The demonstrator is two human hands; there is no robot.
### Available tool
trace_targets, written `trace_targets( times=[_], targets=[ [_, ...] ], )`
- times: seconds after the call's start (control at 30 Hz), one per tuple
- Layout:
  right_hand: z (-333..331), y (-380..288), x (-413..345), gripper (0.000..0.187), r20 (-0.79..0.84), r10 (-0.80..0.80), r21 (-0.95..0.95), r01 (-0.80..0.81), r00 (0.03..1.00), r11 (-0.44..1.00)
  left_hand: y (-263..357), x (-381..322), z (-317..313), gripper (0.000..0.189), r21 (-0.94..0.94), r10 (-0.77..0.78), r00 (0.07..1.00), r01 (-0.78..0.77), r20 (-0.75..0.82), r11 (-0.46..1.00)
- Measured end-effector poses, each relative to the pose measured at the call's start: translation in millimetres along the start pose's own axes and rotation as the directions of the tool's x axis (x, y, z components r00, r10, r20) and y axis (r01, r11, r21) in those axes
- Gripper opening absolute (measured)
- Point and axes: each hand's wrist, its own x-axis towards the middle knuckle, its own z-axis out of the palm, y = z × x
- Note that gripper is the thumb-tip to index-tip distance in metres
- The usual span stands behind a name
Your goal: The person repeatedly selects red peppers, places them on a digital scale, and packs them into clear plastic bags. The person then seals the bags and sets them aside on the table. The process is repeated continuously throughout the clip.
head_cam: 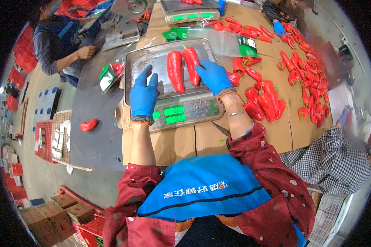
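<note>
Two long red peppers lie side by side on the metal tray (136, 61) of a digital scale with lit green displays (174, 115). My right hand (215, 75), in a blue glove, touches the right pepper (191, 63) with its fingertips; whether it grips it cannot be told. Over the tray's left part is my gloved left hand (144, 92), fingers apart and holding nothing, left of the other pepper (174, 71). A clear bag with a green label (247, 46) lies behind the tray. More red peppers (267, 100) lie on the cardboard to the right.
A packed bag of peppers (111, 74) and a single red pepper (89, 124) lie on the dark surface at left. Scissors (221, 129) rest before the scale. Another scale (190, 15) stands behind. People are at work on both sides; a large pepper heap (312, 71) is at right.
</note>
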Motion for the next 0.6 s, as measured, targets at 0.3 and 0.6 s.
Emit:
trace_targets(
  times=[0.3,0.6],
  targets=[
    [-25.4,56.7,-27.2,0.034,-0.180,0.143,0.305,-0.083,0.973,0.949,13.2,8.1,-60.5,0.029,-0.178,0.083,0.956,-0.137,-0.281,0.974],
    [-46.2,69.1,-43.9,0.034,-0.233,0.207,0.429,-0.090,0.950,0.899,12.3,7.5,-70.6,0.028,-0.262,0.080,0.960,-0.153,-0.269,0.953]
  ],
)
